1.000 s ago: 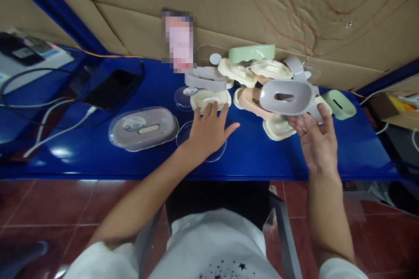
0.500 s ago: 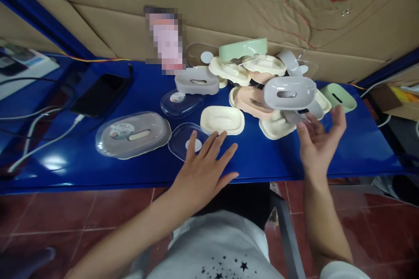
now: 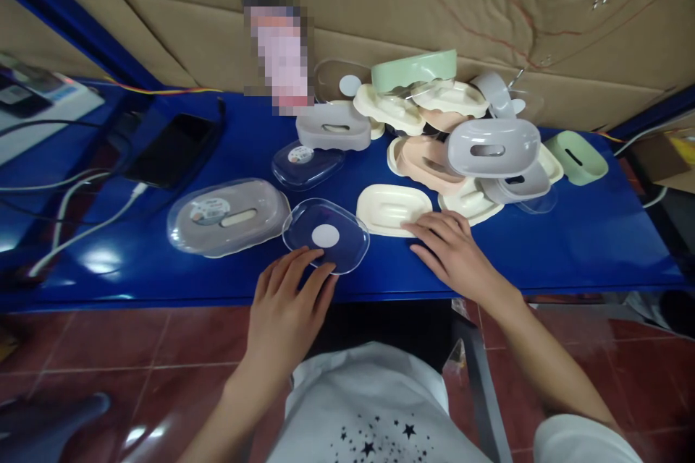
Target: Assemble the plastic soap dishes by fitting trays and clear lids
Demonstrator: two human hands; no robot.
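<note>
clear lid (image 3: 326, 215), left grip (image 3: 285, 304) at rim, hold unclear; right grip (image 3: 459, 260) released at tray (image 3: 385, 210), tabletop (image 3: 388, 268) between grips

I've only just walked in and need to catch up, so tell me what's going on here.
Someone is sorting through plastic boxes and lids on a blue table. The left hand is at the near edge of a clear lid; the right hand's fingers are at a cream tray. Both lie on the table. A covered grey box sits left of the lid, and a mixed pile lies farther back.
</note>
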